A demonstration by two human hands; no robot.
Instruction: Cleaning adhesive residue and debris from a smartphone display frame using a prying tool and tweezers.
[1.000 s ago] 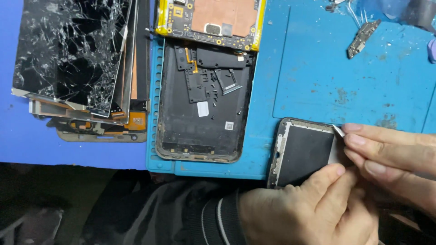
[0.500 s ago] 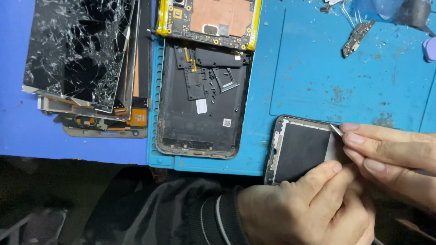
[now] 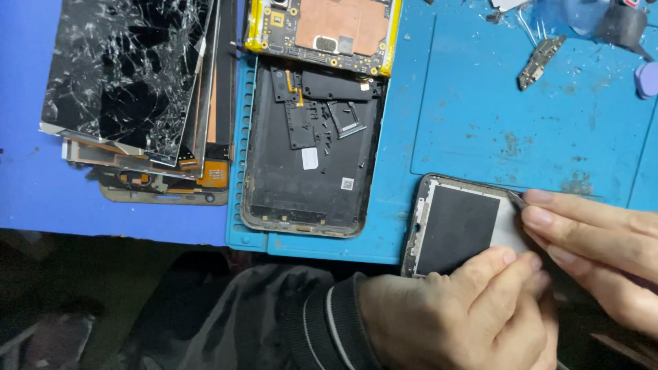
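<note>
A blue surface [image 3: 27, 192] carries a blue mat [image 3: 534, 116], its near edge meeting dark floor below. On the left lies a stack of cracked screens [image 3: 130, 75]. Beside it an open black phone shell [image 3: 308, 151] rests on the mat, with a yellow-edged board [image 3: 322, 27] above it and a small part [image 3: 538, 60] farther right. A phone frame [image 3: 456, 226] sits at the mat's near edge. The left hand [image 3: 466, 315] has its grip closed on the frame's lower side, fingers curled over it. The right hand [image 3: 596, 253] pinches a thin tool [image 3: 517, 199] against the frame's upper right corner.
</note>
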